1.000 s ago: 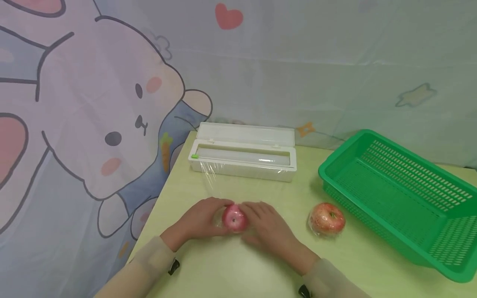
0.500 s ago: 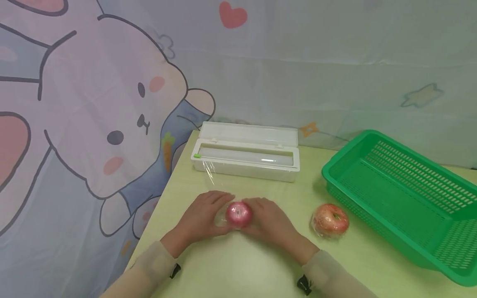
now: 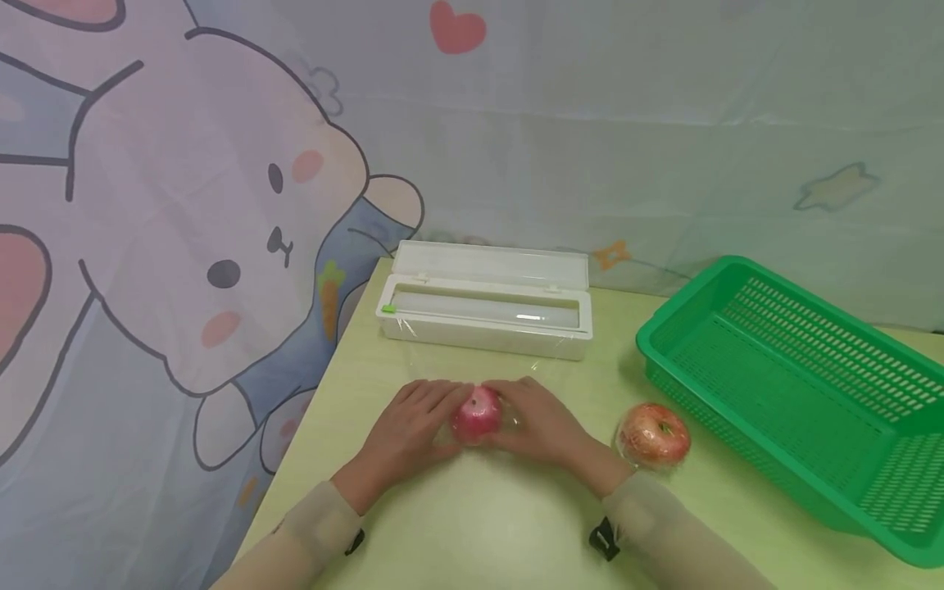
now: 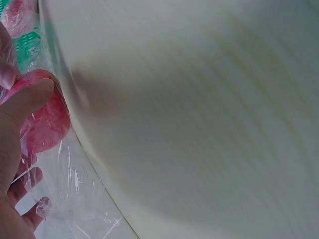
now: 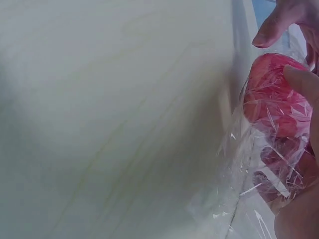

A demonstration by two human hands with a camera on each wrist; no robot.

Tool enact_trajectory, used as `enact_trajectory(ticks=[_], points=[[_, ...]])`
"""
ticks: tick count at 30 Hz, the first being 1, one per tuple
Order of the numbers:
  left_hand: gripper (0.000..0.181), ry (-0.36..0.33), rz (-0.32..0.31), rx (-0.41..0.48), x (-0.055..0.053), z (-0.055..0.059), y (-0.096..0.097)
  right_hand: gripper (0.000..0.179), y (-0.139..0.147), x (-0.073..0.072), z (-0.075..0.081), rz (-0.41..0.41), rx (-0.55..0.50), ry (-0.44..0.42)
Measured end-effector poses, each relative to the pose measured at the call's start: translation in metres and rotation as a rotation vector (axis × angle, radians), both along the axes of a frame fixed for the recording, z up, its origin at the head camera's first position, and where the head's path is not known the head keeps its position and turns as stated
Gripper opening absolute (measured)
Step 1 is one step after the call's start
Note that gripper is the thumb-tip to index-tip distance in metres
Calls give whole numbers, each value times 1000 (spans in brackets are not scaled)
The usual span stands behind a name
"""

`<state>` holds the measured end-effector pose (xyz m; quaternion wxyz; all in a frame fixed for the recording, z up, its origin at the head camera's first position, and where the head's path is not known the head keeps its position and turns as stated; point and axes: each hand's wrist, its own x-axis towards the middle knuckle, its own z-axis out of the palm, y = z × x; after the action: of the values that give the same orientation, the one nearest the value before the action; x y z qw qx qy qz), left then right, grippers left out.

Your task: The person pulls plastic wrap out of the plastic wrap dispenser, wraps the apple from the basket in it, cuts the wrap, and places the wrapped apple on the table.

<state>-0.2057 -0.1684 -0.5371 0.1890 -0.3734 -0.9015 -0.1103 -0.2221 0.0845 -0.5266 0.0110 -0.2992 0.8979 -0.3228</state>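
Between both hands a pinkish-red apple (image 3: 475, 416) sits in clear cling film. My left hand (image 3: 415, 426) grips its left side, with the thumb (image 4: 37, 97) laid across the fruit in the left wrist view. From the other side my right hand (image 3: 542, 419) holds it, its thumb (image 5: 301, 82) on the apple in the right wrist view. Loose, crinkled cling film (image 5: 239, 164) hangs around the fruit and over the fingers. Beyond the hands stands a white cling film dispenser (image 3: 487, 336), lid raised, its roll visible inside. The fingers' far sides are hidden in the head view.
A second apple (image 3: 653, 436), red and yellow and wrapped in film, lies to the right on the pale yellow table (image 3: 472, 524). Beside it stands a green plastic basket (image 3: 737, 438). A cartoon-printed cloth (image 3: 590, 139) hangs behind the table.
The apple has turned between the hands, its dimple shifting toward the far side. The left fingers have come over its top left, and the right hand has moved slightly away from me.
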Motion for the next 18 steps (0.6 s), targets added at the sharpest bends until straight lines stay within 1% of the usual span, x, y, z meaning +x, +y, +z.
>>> enact_trajectory(ticks=[5,10,14,16,18], points=[[77,38,26,-38,-4,-2,3,74,0,-5,1,-14,-6,-78],[76,47,64,-89,-10,-2,6,73,0,-9,2,-14,-3,-112],[76,8,69,-98,-16,0,8,75,1,-10,5,-14,25,-113],[76,-32,60,-85,-19,3,9,79,1,-9,7,-20,59,-85],[75,-87,51,-63,-22,5,10,82,2,-8,9,-31,88,-38]])
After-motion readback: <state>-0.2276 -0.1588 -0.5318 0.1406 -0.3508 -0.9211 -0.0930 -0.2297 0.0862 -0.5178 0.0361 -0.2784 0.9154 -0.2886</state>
